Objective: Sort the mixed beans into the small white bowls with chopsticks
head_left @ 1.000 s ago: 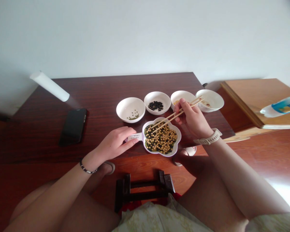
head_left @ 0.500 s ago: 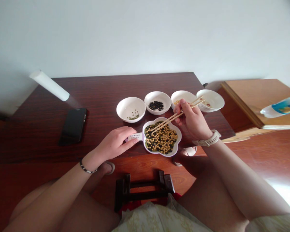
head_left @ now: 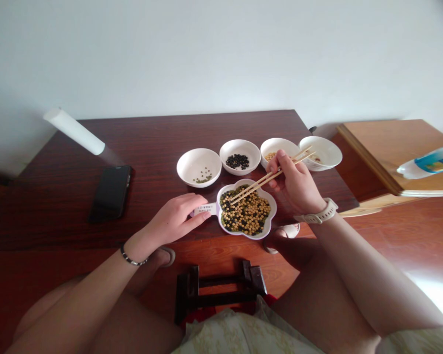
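My left hand (head_left: 179,215) grips the labelled handle of a flower-shaped dish (head_left: 274,216) at the table's front edge. Mixed yellow, black and green beans (head_left: 249,212) fill the dish. With my right hand (head_left: 295,184) I hold a pair of chopsticks (head_left: 256,185), their tips down among the beans at the dish's upper left. Whether a bean sits between the tips is too small to tell. Behind the dish stand a bowl with a few green beans (head_left: 198,164), a bowl of black beans (head_left: 239,150), and a bowl with yellow beans (head_left: 278,145), partly hidden by my right hand.
A fourth bowl (head_left: 327,152) with a few reddish and pale bits stands at the right end. On the left of the dark table (head_left: 147,137) are a phone (head_left: 110,192) and a white cylinder (head_left: 76,132). A plastic bottle (head_left: 430,162) lies on the wooden cabinet (head_left: 387,142).
The chopstick tips have shifted very slightly within the dish. Both hands keep their holds, and the dish and bowls stay in place; the whole view has drifted a little.
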### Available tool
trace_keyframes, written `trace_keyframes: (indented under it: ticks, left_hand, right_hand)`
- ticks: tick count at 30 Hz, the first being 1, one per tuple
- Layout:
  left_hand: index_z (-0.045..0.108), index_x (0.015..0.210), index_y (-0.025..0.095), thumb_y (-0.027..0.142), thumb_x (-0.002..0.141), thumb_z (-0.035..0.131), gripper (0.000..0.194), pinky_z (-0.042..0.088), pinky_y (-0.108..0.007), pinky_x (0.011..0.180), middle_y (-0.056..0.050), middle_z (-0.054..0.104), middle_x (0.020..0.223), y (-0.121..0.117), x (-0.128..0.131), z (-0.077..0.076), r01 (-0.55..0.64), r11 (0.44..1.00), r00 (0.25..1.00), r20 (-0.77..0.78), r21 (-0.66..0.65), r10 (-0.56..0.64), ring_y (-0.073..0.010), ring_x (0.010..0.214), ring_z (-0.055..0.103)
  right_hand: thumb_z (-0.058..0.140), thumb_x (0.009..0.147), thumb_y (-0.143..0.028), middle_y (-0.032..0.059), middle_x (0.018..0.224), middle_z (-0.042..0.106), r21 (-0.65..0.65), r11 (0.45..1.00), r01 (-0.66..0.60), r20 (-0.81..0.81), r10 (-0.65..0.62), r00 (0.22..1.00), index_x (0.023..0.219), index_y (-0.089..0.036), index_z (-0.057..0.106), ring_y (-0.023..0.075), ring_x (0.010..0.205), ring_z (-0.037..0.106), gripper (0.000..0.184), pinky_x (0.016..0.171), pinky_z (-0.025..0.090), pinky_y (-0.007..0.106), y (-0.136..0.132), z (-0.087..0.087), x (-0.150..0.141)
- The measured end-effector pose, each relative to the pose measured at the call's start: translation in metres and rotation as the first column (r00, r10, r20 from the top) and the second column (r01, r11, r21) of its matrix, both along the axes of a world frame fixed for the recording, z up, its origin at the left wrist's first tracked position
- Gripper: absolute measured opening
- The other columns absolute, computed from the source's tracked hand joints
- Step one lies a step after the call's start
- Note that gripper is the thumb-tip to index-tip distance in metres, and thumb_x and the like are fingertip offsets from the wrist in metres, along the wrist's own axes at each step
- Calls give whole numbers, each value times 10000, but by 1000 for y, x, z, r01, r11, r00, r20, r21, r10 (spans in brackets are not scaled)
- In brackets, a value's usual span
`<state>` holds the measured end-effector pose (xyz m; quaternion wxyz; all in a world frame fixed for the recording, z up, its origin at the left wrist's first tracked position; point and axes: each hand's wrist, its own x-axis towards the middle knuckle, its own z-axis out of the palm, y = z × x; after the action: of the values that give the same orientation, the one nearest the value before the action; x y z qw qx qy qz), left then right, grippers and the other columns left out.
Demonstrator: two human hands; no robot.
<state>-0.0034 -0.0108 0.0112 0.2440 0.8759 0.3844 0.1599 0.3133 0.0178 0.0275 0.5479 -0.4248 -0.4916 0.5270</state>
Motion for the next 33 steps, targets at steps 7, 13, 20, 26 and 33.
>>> trace_keyframes:
  ticks: [7, 13, 20, 26, 33]
  left_hand:
    - [632, 966, 181, 404, 1064, 521, 268, 440, -288, 768, -43, 665, 925, -1, 0, 0, -3, 1000, 1000, 3, 5, 3, -182, 851, 616]
    - [634, 970, 184, 403, 1061, 526, 260, 443, -286, 772, -47, 668, 930, -1, -2, -1, -2, 1000, 1000, 2, 3, 2, -184, 852, 618]
    - [618, 974, 187, 413, 1071, 511, 268, 439, -296, 785, -45, 665, 940, 0, -2, -1, 5, 1000, 1000, 0, -4, -5, -185, 869, 611]
    - [623, 982, 190, 413, 1071, 508, 266, 440, -290, 768, -43, 667, 931, 0, -1, 0, 8, 1000, 1000, -5, 5, -8, -180, 853, 615]
    - [632, 985, 187, 415, 1069, 513, 271, 440, -290, 771, -45, 674, 940, 0, 0, 0, -2, 1000, 1000, -8, 5, 2, -183, 860, 620]
  right_hand:
    - [622, 967, -648, 0, 691, 537, 71, 973, 219, -30, -217, 976, 710, -208, 530, 72, 490, 469, 518, 389, 321, 218, 10, 6, 5]
    - [598, 981, -633, 4, 741, 542, 175, 890, 420, -76, -413, 907, 729, -219, 540, 77, 510, 514, 488, 409, 372, 223, 27, 3, 14]
    - [595, 988, -621, 4, 711, 553, 170, 907, 386, -41, -384, 922, 724, -201, 565, 74, 479, 496, 497, 375, 319, 222, 19, 1, 13]
    - [586, 985, -657, 10, 646, 563, 36, 992, 122, 93, -125, 988, 735, -204, 587, 87, 480, 490, 518, 399, 342, 229, 1, 2, 9]
    - [575, 993, -657, -1, 642, 546, -23, 999, -22, 36, 23, 999, 778, -214, 596, 103, 511, 502, 492, 467, 387, 255, -3, -4, 0]
